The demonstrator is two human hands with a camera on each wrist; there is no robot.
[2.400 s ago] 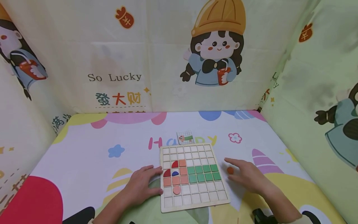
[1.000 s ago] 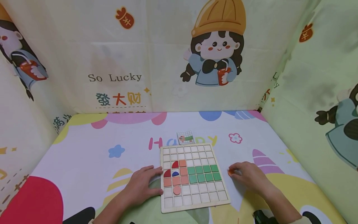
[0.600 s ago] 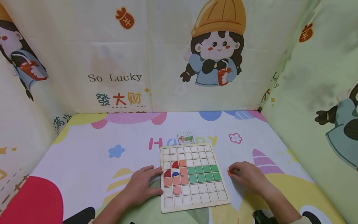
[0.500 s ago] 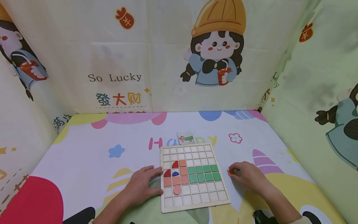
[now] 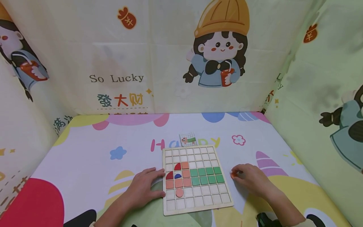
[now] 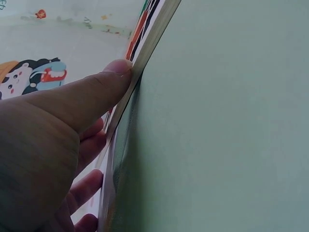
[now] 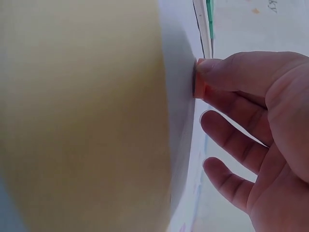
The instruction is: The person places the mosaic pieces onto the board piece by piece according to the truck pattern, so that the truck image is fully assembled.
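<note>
A square wooden grid board (image 5: 198,200) lies on the table, its cells partly filled with flat pieces. Several green square tiles (image 5: 201,172) form two rows at its right side. To their left are salmon squares (image 5: 185,173), dark red quarter rounds (image 5: 169,175) and a blue half round (image 5: 177,176); a salmon disc (image 5: 179,192) lies below them. My left hand (image 5: 141,189) touches the board's left edge with spread, relaxed fingers. Right of the board, my right hand (image 5: 250,179) pinches a small orange disc (image 7: 199,92) between thumb and index finger, low at the tabletop.
A small picture card (image 5: 188,139) with a gridded coloured pattern lies just beyond the board's back edge. Printed cloth covers the table (image 5: 136,145), and patterned curtains (image 5: 167,56) stand at the back and both sides. A dark object (image 5: 266,219) sits by the right forearm.
My right hand has closed from spread fingers around the orange disc to a pinch on it, then stayed nearly still. My left hand and the board have not moved.
</note>
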